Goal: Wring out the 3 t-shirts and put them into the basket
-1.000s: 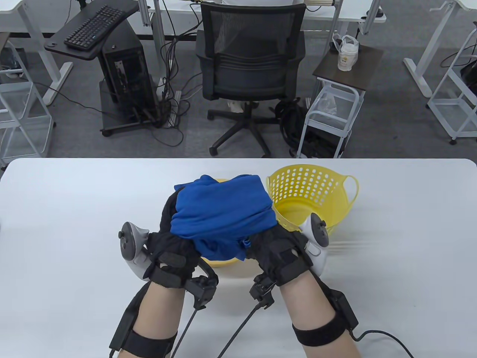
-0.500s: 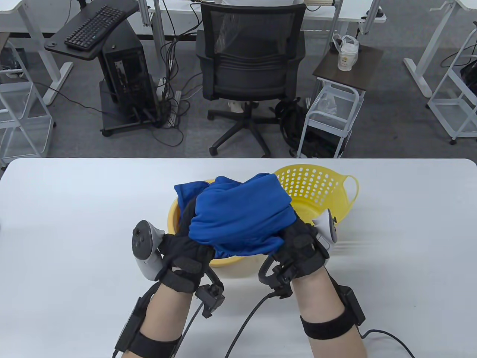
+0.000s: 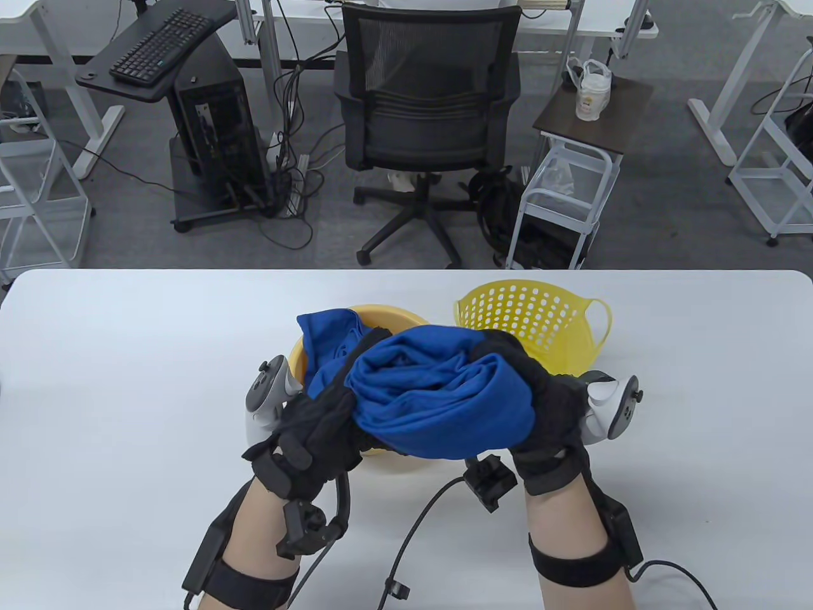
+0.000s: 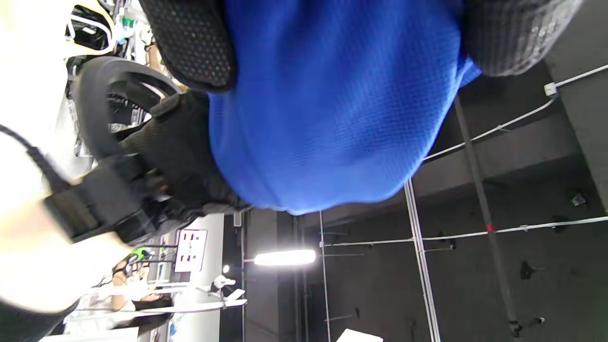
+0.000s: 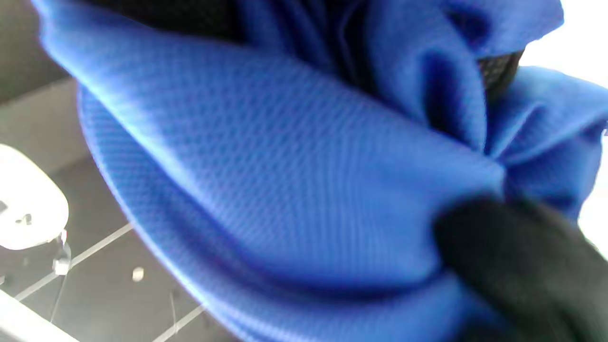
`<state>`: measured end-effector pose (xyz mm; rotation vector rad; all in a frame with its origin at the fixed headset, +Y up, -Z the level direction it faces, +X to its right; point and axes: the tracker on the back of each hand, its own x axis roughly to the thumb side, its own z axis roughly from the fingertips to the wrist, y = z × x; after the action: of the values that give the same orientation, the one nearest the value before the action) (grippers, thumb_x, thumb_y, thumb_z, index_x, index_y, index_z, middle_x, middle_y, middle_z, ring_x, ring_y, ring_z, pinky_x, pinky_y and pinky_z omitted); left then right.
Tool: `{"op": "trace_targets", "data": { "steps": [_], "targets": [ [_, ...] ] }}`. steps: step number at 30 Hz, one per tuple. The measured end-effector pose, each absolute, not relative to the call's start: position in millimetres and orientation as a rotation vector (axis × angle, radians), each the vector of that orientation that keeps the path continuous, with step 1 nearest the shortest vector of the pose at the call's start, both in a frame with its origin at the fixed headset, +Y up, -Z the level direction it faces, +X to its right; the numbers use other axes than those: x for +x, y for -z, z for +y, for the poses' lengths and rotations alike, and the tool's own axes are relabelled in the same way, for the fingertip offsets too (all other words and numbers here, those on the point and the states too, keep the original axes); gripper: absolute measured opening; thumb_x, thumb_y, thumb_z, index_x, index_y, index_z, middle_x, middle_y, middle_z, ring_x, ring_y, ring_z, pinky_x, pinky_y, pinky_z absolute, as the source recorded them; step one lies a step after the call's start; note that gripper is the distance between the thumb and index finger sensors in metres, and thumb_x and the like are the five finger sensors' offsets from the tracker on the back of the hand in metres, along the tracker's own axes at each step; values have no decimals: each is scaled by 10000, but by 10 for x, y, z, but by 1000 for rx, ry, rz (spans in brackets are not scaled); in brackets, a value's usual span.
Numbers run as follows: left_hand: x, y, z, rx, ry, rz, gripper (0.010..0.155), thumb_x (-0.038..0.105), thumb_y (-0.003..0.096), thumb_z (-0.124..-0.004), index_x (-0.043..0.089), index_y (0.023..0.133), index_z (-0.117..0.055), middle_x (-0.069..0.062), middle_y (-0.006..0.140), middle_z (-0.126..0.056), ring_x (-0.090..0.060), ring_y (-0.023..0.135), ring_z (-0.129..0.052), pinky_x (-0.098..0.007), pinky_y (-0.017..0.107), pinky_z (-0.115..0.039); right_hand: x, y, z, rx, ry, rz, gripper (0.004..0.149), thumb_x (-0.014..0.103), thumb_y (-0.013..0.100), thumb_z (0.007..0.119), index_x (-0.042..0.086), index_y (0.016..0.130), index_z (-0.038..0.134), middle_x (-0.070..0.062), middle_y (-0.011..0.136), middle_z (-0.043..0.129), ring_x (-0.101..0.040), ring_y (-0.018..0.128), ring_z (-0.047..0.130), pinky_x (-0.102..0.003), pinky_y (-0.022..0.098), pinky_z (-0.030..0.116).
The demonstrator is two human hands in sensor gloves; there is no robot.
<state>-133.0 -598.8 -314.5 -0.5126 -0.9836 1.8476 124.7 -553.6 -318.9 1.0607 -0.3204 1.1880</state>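
- Table view: both hands meet at centre frame, above the white surface (image 3: 127,381). The left hand (image 3: 317,426) has its fingers curled round the left end of a bunched blue t-shirt (image 3: 438,400); the right hand (image 3: 546,406) is wrapped round the right end. The cloth is gathered into a thick roll between them, with folds showing on top.
- Table view: a yellow basin (image 3: 387,316) sits behind and beneath the roll, mostly hidden; more blue cloth (image 3: 327,337) hangs over its left rim. Whether that is the same shirt or another cannot be told.
- Table view: a yellow perforated basket (image 3: 540,314) stands just right of the basin, upper right of the hands, its handle loop toward the right. No cloth shows in the part of it that is in view.
- Table view: a white tracker sits on the back of each hand. Beyond the surface, upper frame: a black office chair (image 3: 429,114), a keyboard (image 3: 159,44) on a stand at upper left, a small cart (image 3: 571,184) at right.
- Left wrist view: blue t-shirt (image 4: 332,109) fills the upper centre; black gloved fingers (image 4: 190,38) press into it from the upper left. The other glove and strap sit at left frame.
- Right wrist view: blurred blue folds fill nearly the whole frame; a dark gloved finger (image 5: 513,247) lies over the cloth at lower right.
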Motion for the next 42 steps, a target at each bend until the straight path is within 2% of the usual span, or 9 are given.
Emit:
{"op": "trace_targets", "data": {
  "steps": [6,11,15,19,23,27,32,38,42],
  "targets": [
    [-1390,3066,-5841,-217,-1801,-891,627,322,638,-800,491,1138,-463,-170,1251,-439,-406,957,-762,-500,686,-805,1197,3183,-5571,976,-1145,-251,452,295,565,861,150,977,746,-257,937,752,-608,770,728,-649,517,732],
    [-1290,3098,-5823,-185,-1723,-1059,503,217,594,-814,572,945,-749,38,1251,-511,-383,1006,-679,-541,751,-712,1124,3331,-5792,703,-921,150,445,268,582,859,108,978,735,-271,915,733,-627,797,661,-695,548,665],
    [-1279,3124,-5863,-214,-1724,-1108,478,295,561,-832,521,971,-739,27,1286,-462,-402,1028,-636,-551,767,-687,1166,3361,-5821,653,-988,247,462,270,590,871,119,1001,721,-285,958,697,-662,828,635,-745,534,661],
    [-1232,3050,-5869,-290,-1696,-1080,457,684,595,-788,404,956,-756,-68,1311,-364,-489,1028,-598,-609,743,-663,1288,3371,-5830,576,-1051,306,466,250,593,883,74,1000,738,-358,942,677,-639,685,723,-667,457,737],
    [-1216,2914,-5761,-6,-1358,-855,482,799,511,-814,395,772,-794,-97,1238,-519,-452,935,-778,-583,666,-755,1399,3350,-5753,564,-1279,212,468,238,580,897,64,990,753,-361,919,695,-614,621,745,-624,421,749],
    [-1084,2750,-5681,189,-1077,-717,647,793,402,-908,416,845,-627,-174,1176,-534,-383,871,-849,-514,623,-807,1433,3349,-5748,498,-1327,163,468,223,583,892,46,992,749,-370,902,701,-606,589,749,-601,394,758],
    [-915,2632,-5657,370,-734,-650,1233,774,394,-910,365,1111,6,-183,1207,-392,-322,899,-838,-481,656,-801,1455,3340,-5727,479,-1387,111,484,253,585,901,60,999,742,-347,848,734,-510,474,795,-453,289,806],
    [-867,2521,-5589,432,-546,-668,913,702,450,-928,604,1101,-295,-118,1261,-428,-375,962,-830,-511,682,-799,1452,3179,-5593,509,-1502,40,505,252,580,913,55,1006,726,-340,831,740,-469,417,812,-339,186,833],
    [-984,2591,-5598,390,-827,-705,720,596,537,-899,595,1090,-438,-130,1179,-598,-333,768,-938,-468,553,-866,1442,3119,-5558,562,-1357,7,694,227,577,906,30,1122,524,-381,974,630,-533,503,778,-404,249,843]
  ]
}}
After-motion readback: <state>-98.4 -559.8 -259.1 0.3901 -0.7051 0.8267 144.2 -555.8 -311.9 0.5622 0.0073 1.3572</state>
